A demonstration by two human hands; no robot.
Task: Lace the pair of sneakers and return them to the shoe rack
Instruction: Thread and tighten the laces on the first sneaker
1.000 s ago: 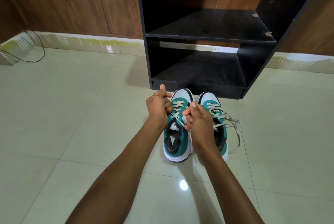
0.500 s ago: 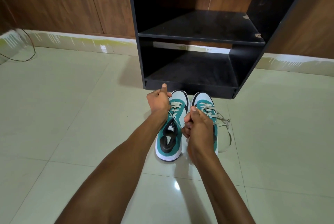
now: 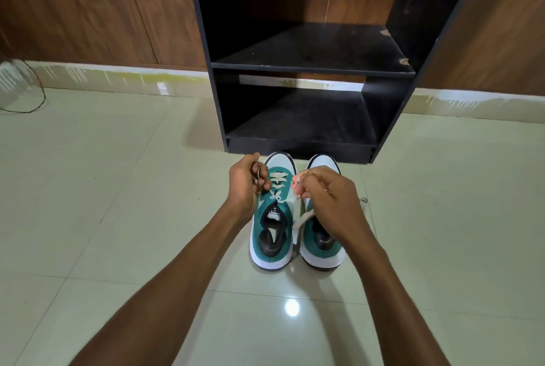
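Two teal and white sneakers stand side by side on the tiled floor, toes toward the black shoe rack (image 3: pixel 312 67). The left sneaker (image 3: pixel 272 236) has cream laces crossed up its front. My left hand (image 3: pixel 246 181) is closed on one lace end at that shoe's left side. My right hand (image 3: pixel 327 197) covers most of the right sneaker (image 3: pixel 323 250) and pinches the other lace end, whose loose tail (image 3: pixel 303 219) hangs between the shoes. The right sneaker's own laces are mostly hidden behind my hand.
The rack has two open shelves with nothing on them, and its base (image 3: pixel 298 148) sits just beyond the shoes' toes. Wood-panel walls run behind it. A thin cable (image 3: pixel 38 100) lies on the floor at far left.
My right hand has shifted right and opened a little, now over the right sneaker with the lace tail hanging from it. The view has tilted, so the rack sits more central.
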